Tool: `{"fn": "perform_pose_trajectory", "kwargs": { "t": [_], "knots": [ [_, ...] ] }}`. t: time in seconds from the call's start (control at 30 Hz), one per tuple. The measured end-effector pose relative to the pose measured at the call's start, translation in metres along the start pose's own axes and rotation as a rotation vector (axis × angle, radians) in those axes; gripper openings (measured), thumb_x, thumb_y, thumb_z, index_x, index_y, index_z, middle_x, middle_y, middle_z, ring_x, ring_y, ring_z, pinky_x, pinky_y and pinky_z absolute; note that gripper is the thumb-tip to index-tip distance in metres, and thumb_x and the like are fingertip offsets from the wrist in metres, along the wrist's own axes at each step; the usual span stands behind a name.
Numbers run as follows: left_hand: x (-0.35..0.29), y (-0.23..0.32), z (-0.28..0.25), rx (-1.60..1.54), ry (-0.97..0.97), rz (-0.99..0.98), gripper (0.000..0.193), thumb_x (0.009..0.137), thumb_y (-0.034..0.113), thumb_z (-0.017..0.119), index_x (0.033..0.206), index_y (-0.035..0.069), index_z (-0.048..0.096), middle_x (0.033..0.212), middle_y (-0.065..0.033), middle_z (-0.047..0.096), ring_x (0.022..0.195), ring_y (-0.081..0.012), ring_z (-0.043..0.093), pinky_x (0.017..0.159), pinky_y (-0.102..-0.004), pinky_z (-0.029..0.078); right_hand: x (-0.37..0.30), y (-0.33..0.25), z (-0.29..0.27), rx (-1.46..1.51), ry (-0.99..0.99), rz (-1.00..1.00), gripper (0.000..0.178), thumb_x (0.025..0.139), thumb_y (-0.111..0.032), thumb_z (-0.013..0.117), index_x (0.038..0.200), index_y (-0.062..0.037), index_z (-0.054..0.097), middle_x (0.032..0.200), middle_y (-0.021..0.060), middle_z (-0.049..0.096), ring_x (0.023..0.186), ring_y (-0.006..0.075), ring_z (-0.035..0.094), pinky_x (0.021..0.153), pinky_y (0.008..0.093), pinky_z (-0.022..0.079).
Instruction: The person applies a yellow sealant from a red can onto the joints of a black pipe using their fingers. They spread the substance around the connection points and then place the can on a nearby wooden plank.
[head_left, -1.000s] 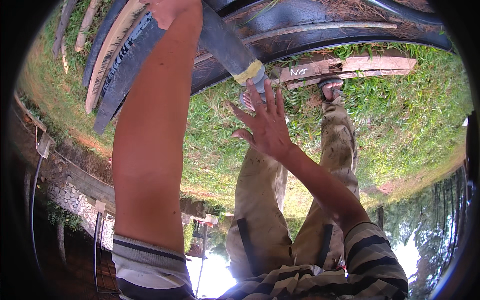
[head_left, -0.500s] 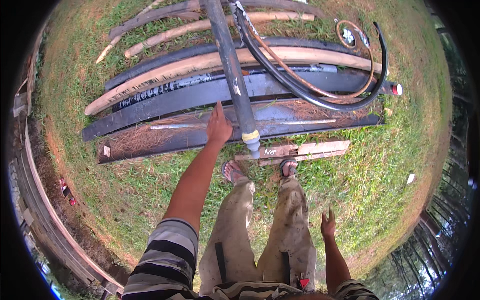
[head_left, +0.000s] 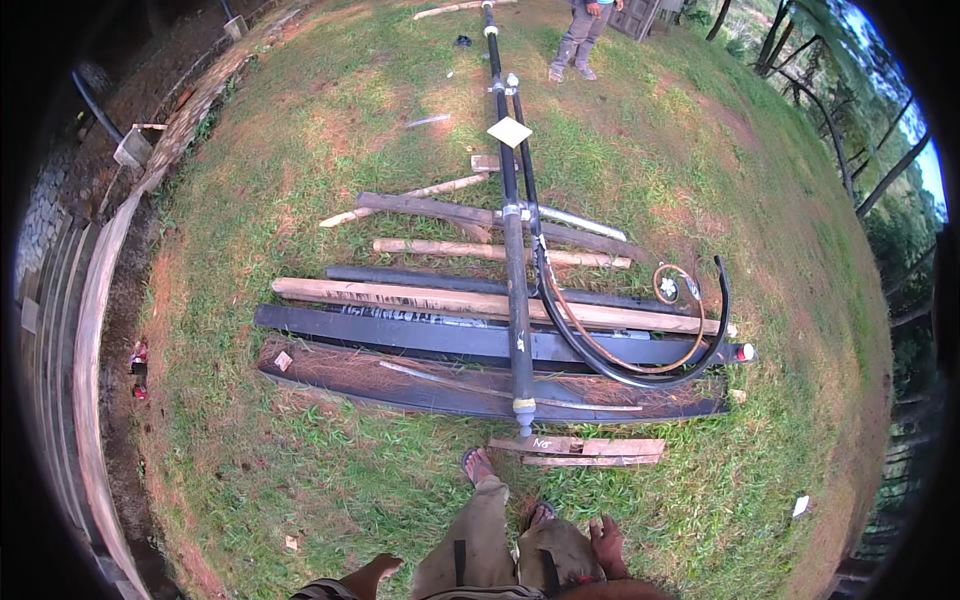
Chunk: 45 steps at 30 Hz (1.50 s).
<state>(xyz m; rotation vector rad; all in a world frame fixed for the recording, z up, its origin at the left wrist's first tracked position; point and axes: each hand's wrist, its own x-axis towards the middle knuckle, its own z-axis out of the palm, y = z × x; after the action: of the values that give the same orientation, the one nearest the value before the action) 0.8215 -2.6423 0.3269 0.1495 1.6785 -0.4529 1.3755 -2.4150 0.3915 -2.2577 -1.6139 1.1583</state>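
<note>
The left hand [head_left: 378,570] hangs near seven o'clock, its grip too small to tell; the right hand [head_left: 605,542], fingers slightly apart, is at five, beside the trousers [head_left: 555,553]; toward twelve, a dark pole [head_left: 515,260] crosses over a pale beam [head_left: 430,298].

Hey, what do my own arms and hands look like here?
Your left hand and right hand are both bare, with no gloves on. At the lower edge, your left sleeve shows dark and pale stripes; the right sleeve can't be made out.
</note>
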Motion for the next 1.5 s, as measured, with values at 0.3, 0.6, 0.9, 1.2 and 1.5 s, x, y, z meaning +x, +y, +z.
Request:
{"fn": "perform_pose_trajectory", "kwargs": {
  "t": [0.3,0.6,0.9,1.2,1.5],
  "knots": [
    [-0.114,0.136,0.045,-0.634,0.139,0.698,0.042,0.102,0.036,0.061,0.136,0.012,0.060,0.124,-0.0097,0.070,0.110,-0.0231,0.067,0.084,-0.0408,0.052,0.021,-0.020,-0.042,0.103,-0.018,-0.224,0.066,0.101,-0.045,0.065,0.143,0.0045,0.056,0.130,0.0288,0.068,0.115,0.0431,0.070,0.098,0.0469,0.055],
    [-0.121,0.153,0.157,0.186,0.178,0.964,0.066,0.095,0.035,0.064,0.151,0.001,0.054,0.152,-0.0215,0.057,0.136,-0.0319,0.058,0.113,-0.0369,0.044,-0.089,0.309,-0.066,0.117,0.150,0.409,0.068,0.095,-0.049,0.065,0.141,0.0016,0.062,0.126,0.0275,0.071,0.116,0.0405,0.071,0.101,0.0482,0.057],
    [-0.129,0.100,0.147,0.003,0.482,0.944,0.058,0.086,0.032,0.069,0.136,0.002,0.067,0.127,-0.0234,0.072,0.117,-0.0352,0.069,0.100,-0.0421,0.053,-0.199,0.402,-0.072,-0.157,0.000,0.371,0.046,0.096,-0.040,0.059,0.113,-0.0006,0.074,0.103,0.0191,0.079,0.088,0.0306,0.079,0.078,0.0440,0.063],
    [-0.102,0.103,0.159,0.225,0.684,1.052,0.053,0.085,0.034,0.070,0.128,0.003,0.067,0.120,-0.0230,0.071,0.111,-0.0366,0.069,0.096,-0.0440,0.053,-0.119,0.308,-0.052,0.297,0.213,0.377,0.078,0.095,-0.054,0.063,0.153,-0.0036,0.050,0.128,0.0252,0.066,0.119,0.0397,0.065,0.107,0.0464,0.051],
    [-0.073,0.095,0.127,0.434,0.712,1.126,0.048,0.084,0.035,0.070,0.120,0.003,0.068,0.113,-0.0226,0.071,0.106,-0.0380,0.070,0.092,-0.0459,0.053,-0.175,0.305,-0.040,0.128,0.299,0.379,0.076,0.095,-0.057,0.063,0.150,-0.0051,0.054,0.116,0.0213,0.072,0.101,0.0373,0.070,0.098,0.0447,0.056]
  ]
}}
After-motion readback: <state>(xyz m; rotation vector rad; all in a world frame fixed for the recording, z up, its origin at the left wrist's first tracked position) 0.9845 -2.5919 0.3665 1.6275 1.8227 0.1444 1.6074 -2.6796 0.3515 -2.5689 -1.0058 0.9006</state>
